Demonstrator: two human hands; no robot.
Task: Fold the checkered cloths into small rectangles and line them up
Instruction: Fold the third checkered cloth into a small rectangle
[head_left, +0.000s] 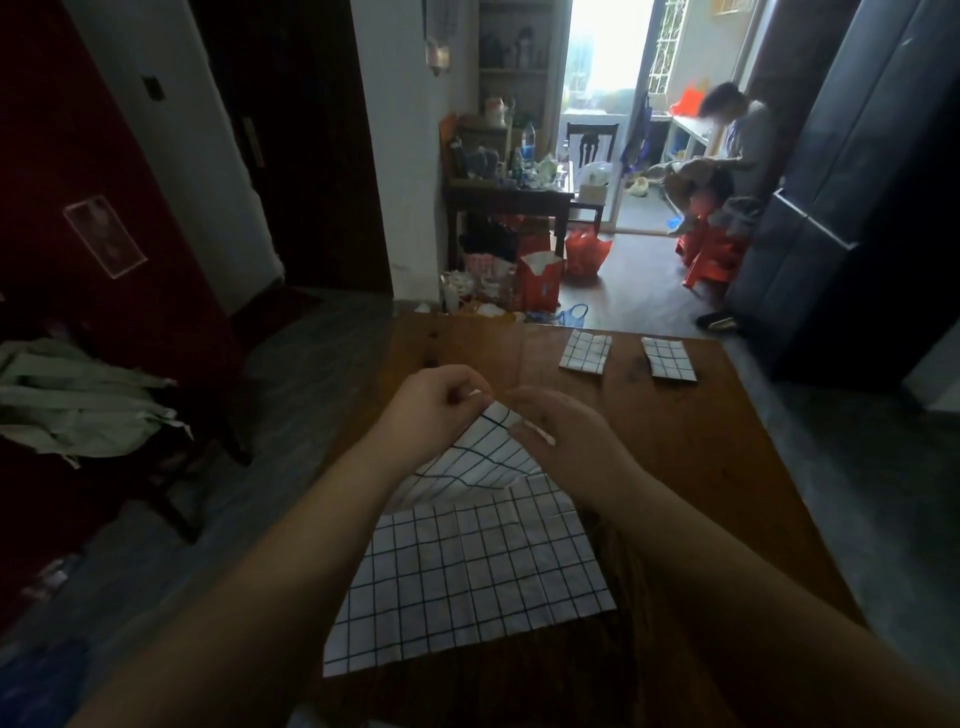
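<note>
Left hand (434, 402) and right hand (561, 431) each pinch the far edge of the checkered cloth (467, 566), lifting it off the wooden counter (701, 441); near half lies flat; two folded cloths (left one (585, 352), right one (668, 358)) sit side by side, apart, at the far edge.
</note>
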